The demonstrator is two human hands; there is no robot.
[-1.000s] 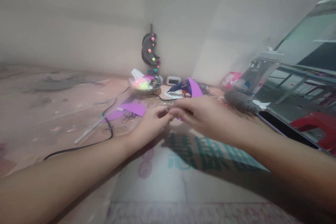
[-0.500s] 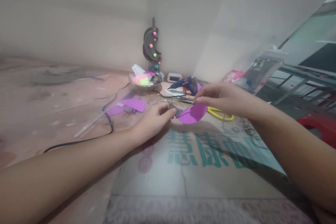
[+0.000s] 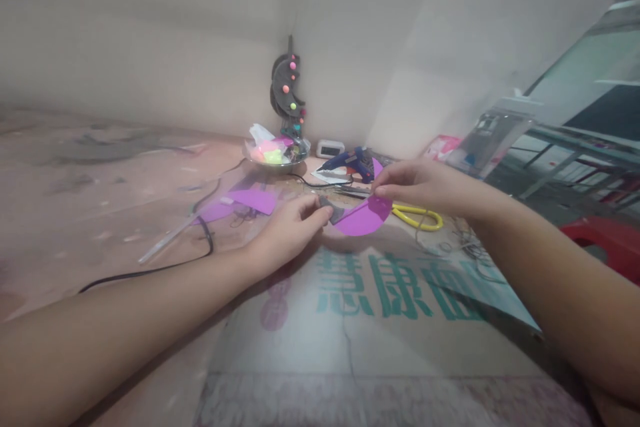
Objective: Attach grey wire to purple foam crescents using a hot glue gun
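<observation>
Between both hands is a purple crescent-shaped sheet (image 3: 363, 219), with a dark grey piece (image 3: 336, 212) along its left end. My left hand (image 3: 306, 223) is closed, pinching the grey end between thumb and fingers. At the other side, my right hand (image 3: 410, 185) pinches the purple sheet near its upper right part. A thin dark line crosses the sheet; whether it is a thread or an edge I cannot tell. Behind the hands lies a blue glue gun (image 3: 350, 161), and metal scissors or tweezers (image 3: 351, 191) lie partly hidden below it.
A dish (image 3: 277, 161) of coloured bits stands by the wall, beside a grey crescent decoration (image 3: 286, 87) with pompoms. More purple pieces (image 3: 253, 200), a glue stick (image 3: 167, 240) and a black cord (image 3: 145, 272) lie left. Yellow scissor-like handles (image 3: 417, 218), loose string and a clear container (image 3: 493, 137) are right.
The view has shifted slightly, so everything sits a little further left. Both hands keep the same hold on the purple sheet and its grey end.
</observation>
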